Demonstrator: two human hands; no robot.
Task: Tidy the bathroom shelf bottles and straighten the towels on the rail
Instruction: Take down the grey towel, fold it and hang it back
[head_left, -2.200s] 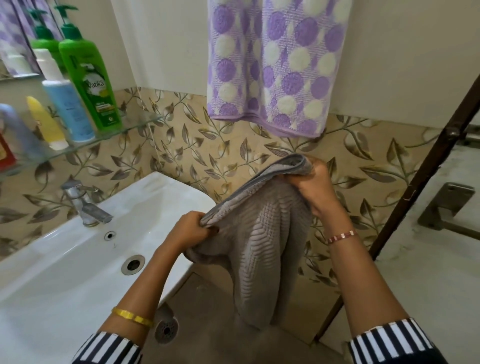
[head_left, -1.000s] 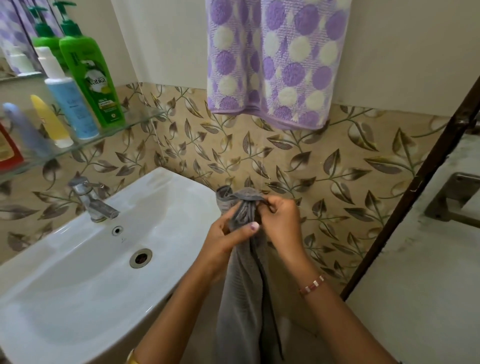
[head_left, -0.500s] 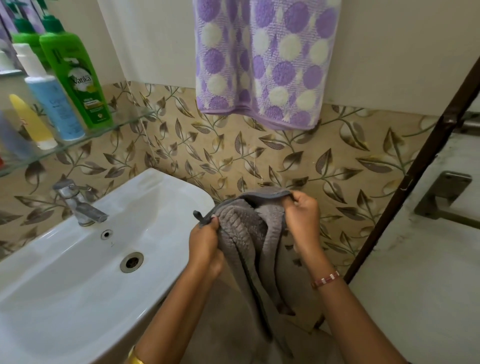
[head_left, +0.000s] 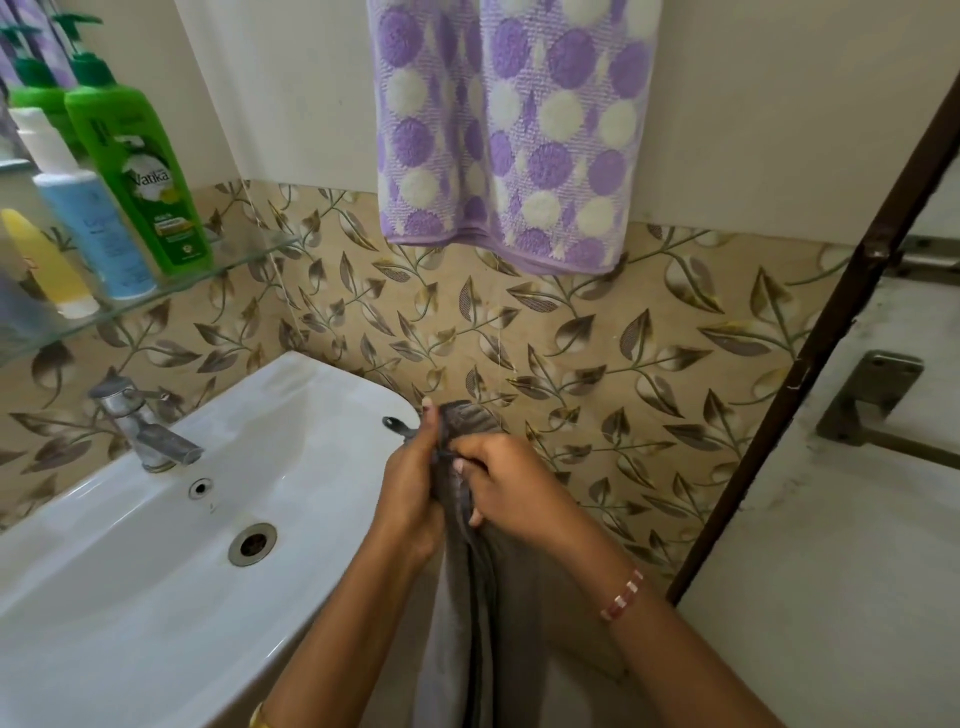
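A grey towel (head_left: 467, 613) hangs down, folded narrow, between my arms. My left hand (head_left: 413, 483) and my right hand (head_left: 511, 488) are pressed close together, both gripping the towel's top edge beside the sink corner. A purple and white spotted towel (head_left: 514, 130) hangs on the wall above; its rail is out of view. On the glass shelf (head_left: 244, 260) at the left stand a green pump bottle (head_left: 140, 171), a blue bottle (head_left: 88, 213) and a yellow bottle (head_left: 44, 265).
A white sink (head_left: 156, 545) with a metal tap (head_left: 145, 431) sits at the lower left. A dark door frame (head_left: 810, 353) slants along the right, with a metal bracket (head_left: 872, 400) beyond it. Leaf-patterned tiles cover the wall.
My hands, which held the grey towel's top corners apart half a second ago, have come together, folding the towel narrow. The view has shifted slightly.
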